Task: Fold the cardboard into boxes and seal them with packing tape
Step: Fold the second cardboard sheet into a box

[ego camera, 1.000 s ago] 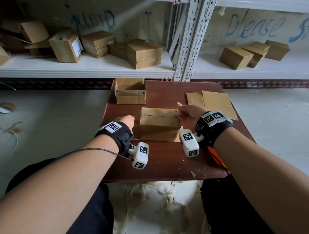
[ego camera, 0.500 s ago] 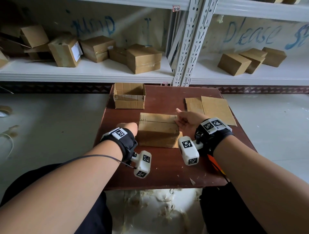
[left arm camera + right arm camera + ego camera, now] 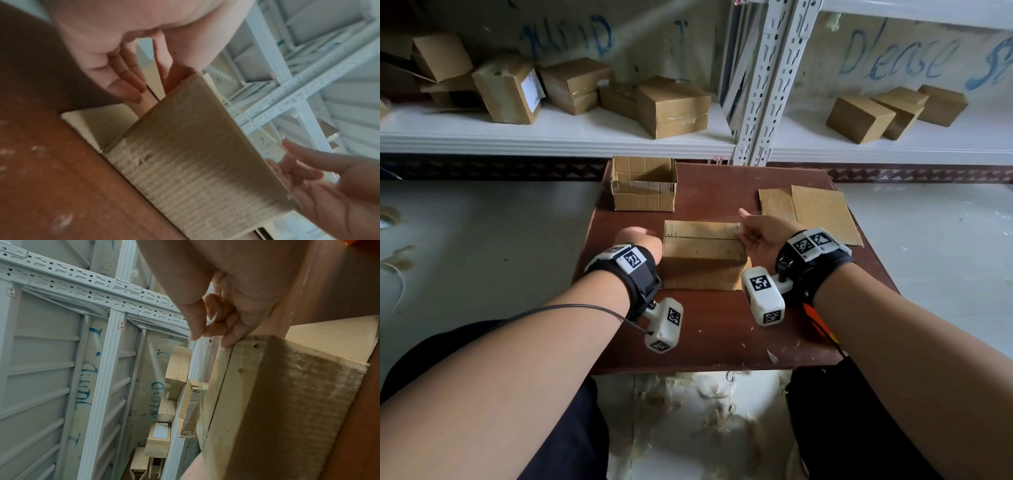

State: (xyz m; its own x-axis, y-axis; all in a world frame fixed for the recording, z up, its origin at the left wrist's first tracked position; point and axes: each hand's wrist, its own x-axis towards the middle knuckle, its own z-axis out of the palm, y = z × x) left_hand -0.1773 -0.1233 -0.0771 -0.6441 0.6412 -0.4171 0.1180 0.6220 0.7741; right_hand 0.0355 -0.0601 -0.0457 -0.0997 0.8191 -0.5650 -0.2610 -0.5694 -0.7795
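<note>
Brown corrugated cardboard, folded into a closed box, sits in the middle of your dark reddish-brown counter, with both of your hands at its ends. Your left hand is against the box's left end; in the left wrist view its fingers lie fairly straight along that end, touching the cardboard rather than curling round it. Your right hand is at the upper right corner of the box, thumb sticking up, and in the right wrist view its fingertips are curled down onto the top edge where the flap seam runs, pressing on that corner. A loose flap of the box lies flat on the counter at the near left. Behind the box, an open-topped brown cardboard box stands at the far left of the counter, apart from it. At the far right, flat brown cardboard sheets lie overlapping, just beyond your right hand. More cardboard boxes rest on the white shelf behind the counter.
</note>
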